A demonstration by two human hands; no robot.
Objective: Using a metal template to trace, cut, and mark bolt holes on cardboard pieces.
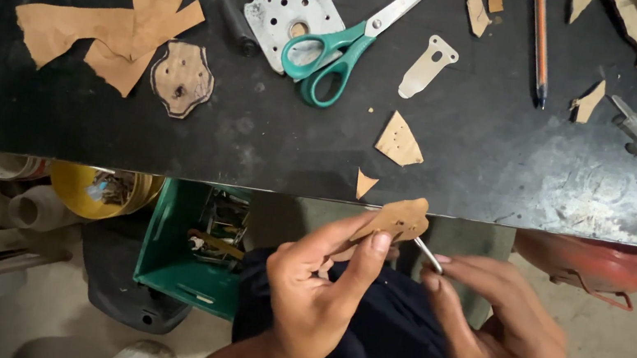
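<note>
Brown gasket paper, a small cut-out piece (396, 219), is pinched between thumb and fingers of the left hand (316, 287), held just below the near edge of the black worktop (503, 163). The right hand (501, 325) pinches a thin metal tool (427, 254) whose tip touches the piece. On the worktop lie teal-handled scissors (337, 49), a perforated metal plate (289, 4), paper offcuts (111, 29) and a pen (540, 44).

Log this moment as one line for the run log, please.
left hand: pinches cut brown paper piece | right hand: holds thin metal tool against it | black table: teal scissors, metal plate, paper scraps
</note>
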